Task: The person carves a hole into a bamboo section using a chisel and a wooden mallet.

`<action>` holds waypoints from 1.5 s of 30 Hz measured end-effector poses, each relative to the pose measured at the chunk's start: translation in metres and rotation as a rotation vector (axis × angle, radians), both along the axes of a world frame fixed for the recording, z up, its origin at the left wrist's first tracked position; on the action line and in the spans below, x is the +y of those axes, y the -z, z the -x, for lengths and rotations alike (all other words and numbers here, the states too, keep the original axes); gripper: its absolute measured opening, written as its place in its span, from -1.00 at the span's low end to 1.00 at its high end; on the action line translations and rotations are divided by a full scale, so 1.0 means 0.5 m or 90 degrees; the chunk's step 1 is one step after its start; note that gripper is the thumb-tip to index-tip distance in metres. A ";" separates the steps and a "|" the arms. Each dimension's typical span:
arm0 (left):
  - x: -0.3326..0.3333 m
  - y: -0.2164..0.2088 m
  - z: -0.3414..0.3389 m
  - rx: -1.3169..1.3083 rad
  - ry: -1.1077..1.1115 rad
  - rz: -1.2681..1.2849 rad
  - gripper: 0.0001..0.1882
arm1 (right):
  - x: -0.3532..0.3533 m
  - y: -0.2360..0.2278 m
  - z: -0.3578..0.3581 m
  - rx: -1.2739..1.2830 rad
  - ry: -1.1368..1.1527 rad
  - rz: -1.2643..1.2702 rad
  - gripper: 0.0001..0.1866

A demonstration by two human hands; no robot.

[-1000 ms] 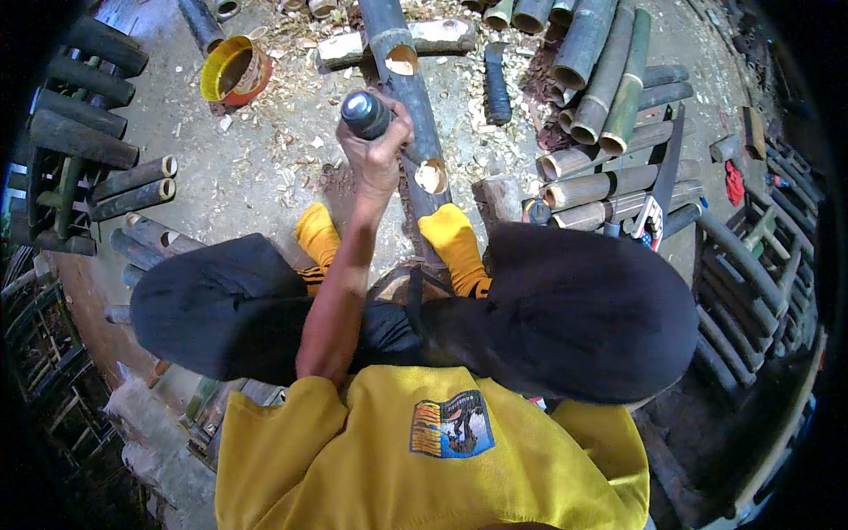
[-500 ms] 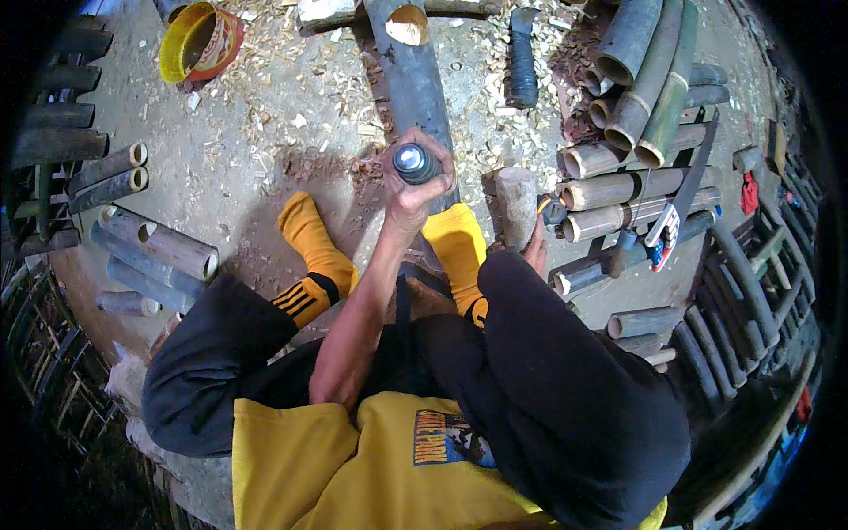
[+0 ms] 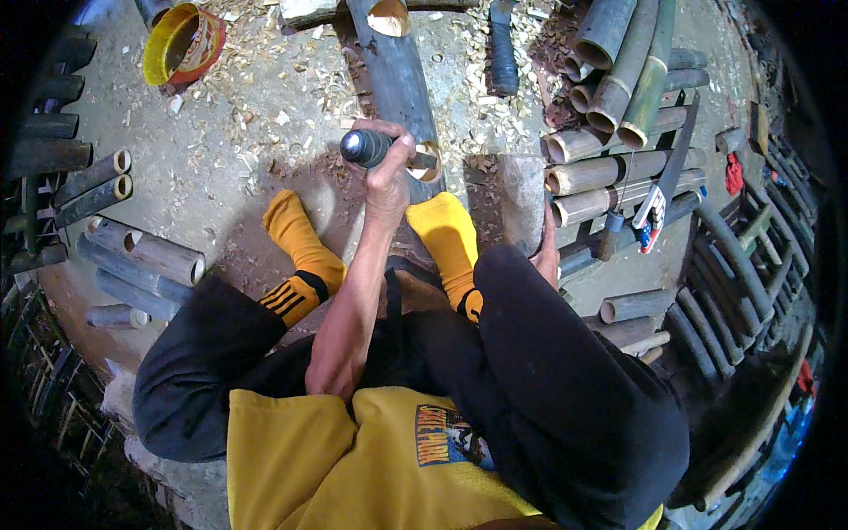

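My left hand (image 3: 385, 168) is wrapped round the dark, ribbed handle of a chisel (image 3: 365, 148), whose shiny round end points left. Its flat blade tip reaches a hole in the bamboo tube (image 3: 402, 84), which runs away from me. My yellow-socked right foot (image 3: 444, 243) rests at the tube's near end. Beside my right knee, my right hand (image 3: 548, 254) closes on the lower part of a thick wooden club (image 3: 522, 201); the knee and the club hide most of its fingers.
Cut bamboo pieces (image 3: 609, 181) lie stacked at the right, with a handsaw (image 3: 667, 181) on them. More bamboo tubes (image 3: 146, 247) lie at the left. A yellow and red bucket (image 3: 196, 53) stands far left. A black-wrapped tool (image 3: 503, 53) lies among wood chips.
The chisel has tilted, its handle end swinging left, so the blade and the hole now show. The wooden club looks a little raised, with my right hand closer against it.
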State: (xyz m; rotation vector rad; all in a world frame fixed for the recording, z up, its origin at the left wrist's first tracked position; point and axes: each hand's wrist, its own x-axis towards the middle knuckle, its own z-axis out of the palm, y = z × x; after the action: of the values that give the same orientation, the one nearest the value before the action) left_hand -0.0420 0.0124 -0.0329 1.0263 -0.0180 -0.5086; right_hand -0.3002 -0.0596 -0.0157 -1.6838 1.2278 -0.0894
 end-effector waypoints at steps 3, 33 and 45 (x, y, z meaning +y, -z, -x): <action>0.006 -0.004 0.010 0.025 0.024 0.054 -0.83 | -0.012 -0.053 -0.023 -0.032 -0.019 0.035 0.04; -0.073 0.013 0.118 -0.251 -0.019 -0.128 -0.65 | -0.089 -0.327 -0.274 -0.064 -0.412 0.160 -0.02; -0.093 0.011 0.115 -0.279 0.030 -0.201 -0.66 | -0.106 -0.313 -0.262 0.052 -0.387 0.241 -0.01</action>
State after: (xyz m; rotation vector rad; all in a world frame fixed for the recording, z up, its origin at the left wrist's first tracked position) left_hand -0.0997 -0.0343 -0.0382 1.4342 -0.3609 -0.3256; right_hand -0.1691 -0.1126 0.1405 -2.3470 0.7348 0.1271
